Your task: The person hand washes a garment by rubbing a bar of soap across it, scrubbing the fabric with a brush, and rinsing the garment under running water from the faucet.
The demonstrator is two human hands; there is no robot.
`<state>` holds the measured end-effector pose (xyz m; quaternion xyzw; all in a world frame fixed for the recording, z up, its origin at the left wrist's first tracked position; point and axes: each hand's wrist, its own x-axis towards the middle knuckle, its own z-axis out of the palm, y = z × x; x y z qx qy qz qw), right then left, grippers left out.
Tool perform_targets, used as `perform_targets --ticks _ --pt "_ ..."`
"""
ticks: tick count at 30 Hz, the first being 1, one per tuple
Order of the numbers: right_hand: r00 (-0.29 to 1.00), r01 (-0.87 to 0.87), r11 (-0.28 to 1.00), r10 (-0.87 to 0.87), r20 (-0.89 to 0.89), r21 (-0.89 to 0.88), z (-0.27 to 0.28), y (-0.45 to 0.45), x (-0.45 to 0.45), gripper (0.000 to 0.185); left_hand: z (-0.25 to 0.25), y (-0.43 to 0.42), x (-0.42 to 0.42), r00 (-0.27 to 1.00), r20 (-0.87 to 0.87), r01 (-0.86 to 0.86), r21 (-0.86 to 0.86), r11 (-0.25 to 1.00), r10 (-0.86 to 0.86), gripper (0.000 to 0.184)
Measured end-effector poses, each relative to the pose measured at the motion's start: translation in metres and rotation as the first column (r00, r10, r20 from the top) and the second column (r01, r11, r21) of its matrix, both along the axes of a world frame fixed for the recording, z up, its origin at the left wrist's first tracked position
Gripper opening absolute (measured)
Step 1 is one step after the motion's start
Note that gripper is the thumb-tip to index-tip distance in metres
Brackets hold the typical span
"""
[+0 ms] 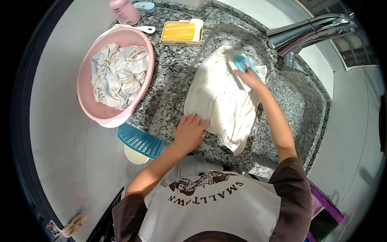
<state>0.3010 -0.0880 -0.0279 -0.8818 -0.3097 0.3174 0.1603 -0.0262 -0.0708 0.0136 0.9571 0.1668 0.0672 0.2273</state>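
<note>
Garment (221, 94) on granite (167, 101), right grip (250, 79) around 1 blue brush (243, 62), left grip (190, 131) touching garment, closure unclear

A speckled grey stone counter (164, 66) carries 1 pink basin (105, 113), 1 pink bottle (125, 14) and 1 shallow tray (181, 42). 1 white cloth (215, 86) lies spread across it.

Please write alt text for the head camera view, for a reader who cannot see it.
A right hand holds a blue brush against a white cloth on a speckled stone sink, while the left hand rests at the cloth's lower-left edge. At picture left, a pink basin holds crumpled printed fabric; a chrome faucet is at upper right.
</note>
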Motion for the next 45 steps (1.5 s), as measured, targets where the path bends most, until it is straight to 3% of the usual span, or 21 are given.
perform_targets --ticks 2,8,16,18,21,22,23,24,25,27,28,30,32,34,36,38,39,41,42,44,45 --pt "0.983 -0.065 0.994 0.079 -0.168 0.090 0.014 -0.014 -0.021 0.091 -0.006 0.000 0.011 0.997 -0.063 0.040 -0.025 0.999 -0.042 0.031" --pt "0.962 -0.106 0.993 0.090 -0.259 -0.048 0.030 -0.017 -0.016 0.090 -0.024 0.006 0.022 0.984 -0.101 0.146 0.002 0.989 -0.145 0.027" --pt "0.995 -0.101 0.980 0.099 -0.019 -0.173 0.060 -0.048 -0.012 0.078 0.001 0.013 0.008 0.950 -0.076 0.288 -0.157 0.945 -0.303 0.021" --pt "0.989 -0.083 0.939 0.120 0.090 -0.334 0.078 -0.054 -0.014 0.074 0.000 0.008 0.004 0.940 -0.049 0.323 -0.196 0.926 -0.339 0.021" --pt "0.945 -0.126 0.952 0.201 0.259 -0.280 0.088 -0.059 -0.036 0.067 -0.005 0.005 0.000 0.925 -0.024 0.355 -0.299 0.886 -0.379 0.026" --pt "0.937 -0.154 0.958 0.220 0.271 -0.244 0.096 -0.056 -0.053 0.064 -0.004 0.004 -0.002 0.950 -0.030 0.299 -0.191 0.935 -0.310 0.029" --pt "0.949 -0.221 0.971 0.235 0.209 -0.086 0.076 -0.056 -0.064 0.058 -0.003 0.003 -0.004 0.970 -0.028 0.238 -0.081 0.968 -0.241 0.032" --pt "0.982 -0.169 0.985 0.167 -0.086 -0.019 0.089 -0.046 -0.094 0.053 -0.006 0.001 -0.007 0.970 -0.029 0.240 -0.085 0.967 -0.243 0.032" --pt "0.917 -0.395 0.902 0.373 0.145 0.175 0.067 -0.043 -0.119 0.054 -0.010 0.001 -0.010 0.976 -0.042 0.209 -0.108 0.972 -0.215 0.035" --pt "0.787 -0.616 0.744 0.577 0.218 0.258 0.041 -0.033 -0.148 0.054 -0.016 -0.001 -0.016 0.981 -0.059 0.178 -0.130 0.975 -0.187 0.038" --pt "0.789 -0.614 0.745 0.575 0.215 0.262 0.028 -0.026 -0.144 0.054 -0.018 -0.001 -0.019 0.977 -0.071 0.191 -0.123 0.974 -0.201 0.039" --pt "0.638 -0.752 0.583 0.531 0.558 0.306 -0.013 0.003 -0.117 0.054 -0.019 0.003 -0.020 0.973 -0.083 0.205 -0.115 0.972 -0.215 0.040" --pt "0.889 -0.385 0.898 0.299 0.346 0.213 -0.033 0.025 -0.070 0.053 -0.018 0.004 -0.024 0.983 -0.018 0.178 -0.144 0.974 -0.182 0.038" --pt "0.912 -0.345 0.915 0.275 0.304 0.208 -0.023 0.021 -0.076 0.053 -0.015 0.004 -0.025 0.982 -0.036 0.178 -0.153 0.972 -0.186 0.037" --pt "0.890 -0.455 0.820 0.409 0.202 0.347 -0.005 0.006 -0.106 0.048 -0.015 0.006 -0.022 0.983 -0.044 0.171 -0.159 0.972 -0.180 0.037" --pt "0.570 -0.805 0.426 0.748 0.340 0.412 0.036 -0.009 -0.141 0.043 -0.015 0.006 -0.022 0.981 -0.064 0.168 -0.180 0.969 -0.182 0.037" --pt "0.699 -0.625 0.460 0.689 0.190 0.631 -0.016 -0.009 -0.127 0.044 -0.015 0.009 -0.019 0.981 -0.063 0.168 -0.178 0.970 -0.181 0.037" --pt "0.882 -0.388 0.750 0.471 -0.020 0.535 -0.043 0.010 -0.086 0.048 -0.013 0.011 -0.016 0.980 -0.050 0.179 -0.205 0.962 -0.193 0.034" --pt "0.954 -0.297 0.929 0.300 0.023 0.219 -0.020 0.023 -0.064 0.051 -0.010 0.013 -0.013 0.979 -0.054 0.183 -0.206 0.961 -0.198 0.034" --pt "0.908 -0.261 0.954 0.190 0.374 0.150 -0.021 0.037 -0.021 0.059 -0.006 0.020 -0.002 0.966 -0.085 0.225 -0.181 0.957 -0.243 0.032" --pt "0.910 -0.254 0.955 0.182 0.373 0.153 -0.024 0.031 -0.023 0.059 -0.006 0.023 -0.001 0.964 -0.087 0.232 -0.179 0.956 -0.251 0.032"
